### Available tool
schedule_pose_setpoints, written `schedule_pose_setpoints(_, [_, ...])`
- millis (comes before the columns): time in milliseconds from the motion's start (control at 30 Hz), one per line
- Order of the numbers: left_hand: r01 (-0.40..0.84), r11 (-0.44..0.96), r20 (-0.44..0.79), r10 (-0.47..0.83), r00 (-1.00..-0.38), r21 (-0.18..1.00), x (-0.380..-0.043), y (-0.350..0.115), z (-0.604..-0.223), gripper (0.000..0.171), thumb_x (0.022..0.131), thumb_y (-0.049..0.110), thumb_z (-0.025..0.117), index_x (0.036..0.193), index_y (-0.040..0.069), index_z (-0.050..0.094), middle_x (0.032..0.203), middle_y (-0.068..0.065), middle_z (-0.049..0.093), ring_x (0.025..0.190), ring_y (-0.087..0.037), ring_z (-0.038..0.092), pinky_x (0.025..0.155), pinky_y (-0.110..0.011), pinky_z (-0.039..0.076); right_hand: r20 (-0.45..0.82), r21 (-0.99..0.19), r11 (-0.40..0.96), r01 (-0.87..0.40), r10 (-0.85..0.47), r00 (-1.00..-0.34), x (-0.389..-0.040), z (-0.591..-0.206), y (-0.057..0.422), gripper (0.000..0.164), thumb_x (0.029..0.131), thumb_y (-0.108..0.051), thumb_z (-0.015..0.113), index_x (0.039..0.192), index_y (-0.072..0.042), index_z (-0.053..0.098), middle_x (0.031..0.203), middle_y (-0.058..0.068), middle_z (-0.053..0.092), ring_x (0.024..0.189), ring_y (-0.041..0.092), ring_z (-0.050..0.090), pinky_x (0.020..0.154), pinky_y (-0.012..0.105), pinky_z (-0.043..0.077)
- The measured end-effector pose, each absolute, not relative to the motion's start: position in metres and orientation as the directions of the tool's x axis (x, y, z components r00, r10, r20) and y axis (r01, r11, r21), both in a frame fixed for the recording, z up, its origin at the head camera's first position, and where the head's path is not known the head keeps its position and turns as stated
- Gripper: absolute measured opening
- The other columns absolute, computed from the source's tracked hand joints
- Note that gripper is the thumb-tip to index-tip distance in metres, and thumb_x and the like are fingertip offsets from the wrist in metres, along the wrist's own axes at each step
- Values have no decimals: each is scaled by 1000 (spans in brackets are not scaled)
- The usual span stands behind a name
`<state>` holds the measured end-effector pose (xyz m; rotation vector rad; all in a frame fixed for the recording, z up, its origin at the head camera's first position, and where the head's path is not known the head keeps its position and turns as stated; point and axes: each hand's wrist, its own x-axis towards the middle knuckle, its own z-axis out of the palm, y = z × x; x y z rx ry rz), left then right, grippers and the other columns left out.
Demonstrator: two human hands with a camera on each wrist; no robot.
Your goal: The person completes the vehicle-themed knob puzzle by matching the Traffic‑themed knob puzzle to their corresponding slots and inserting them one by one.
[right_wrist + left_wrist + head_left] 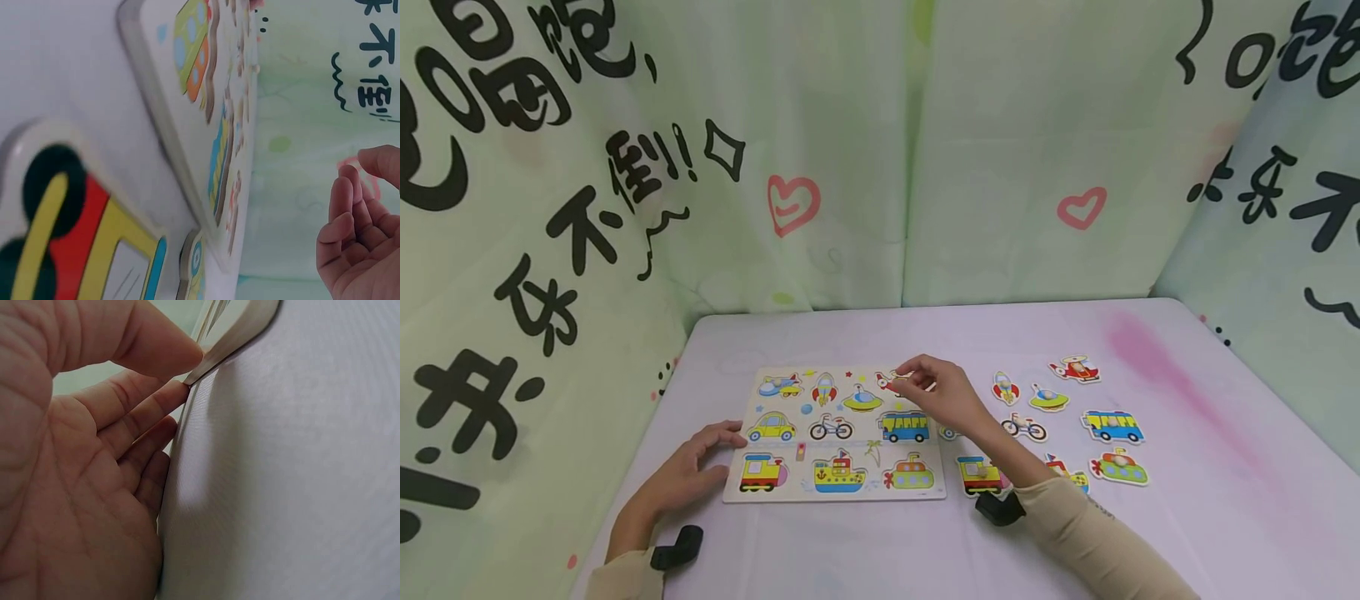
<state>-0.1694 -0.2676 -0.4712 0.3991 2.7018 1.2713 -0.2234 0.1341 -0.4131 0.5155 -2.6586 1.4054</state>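
A wooden peg puzzle board (pixel 850 495) with vehicle pictures lies flat on the table. My left hand (pixel 688 467) is at its left side, fingertips touching the edge; in the left wrist view the fingers (pixel 147 415) are fairly straight beside the board's rim (pixel 234 344). Above the board's upper right corner hovers my right hand (pixel 942 390), partly covering the red helicopter picture (pixel 883 381). The right wrist view shows this hand (pixel 362 244) with fingers loosely bent, thumb apart from them, and nothing visible between them.
Right of the board lie loose pieces: a helicopter (pixel 1077 369), rocket (pixel 1004 388), flying saucer (pixel 1048 398), bicycle (pixel 1024 427), bus (pixel 1112 426), submarine (pixel 1120 467) and train (pixel 979 477). My right forearm partly covers a ship piece (pixel 1078 481). Printed curtains surround the table (pixel 820 550).
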Motion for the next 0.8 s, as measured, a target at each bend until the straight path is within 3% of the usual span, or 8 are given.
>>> schedule_pose_setpoints(800, [229,613,38,307,-951,756,-169,-269,-472,37,84,-4,62,118,10,66,151,-21,49,144,-49,35,115,-68,27,171,-736,651,-186,-88,-981,-226,-418,208,31,96,-25,71,118,-4,70,89,5,67,86,22,60,71,28,49])
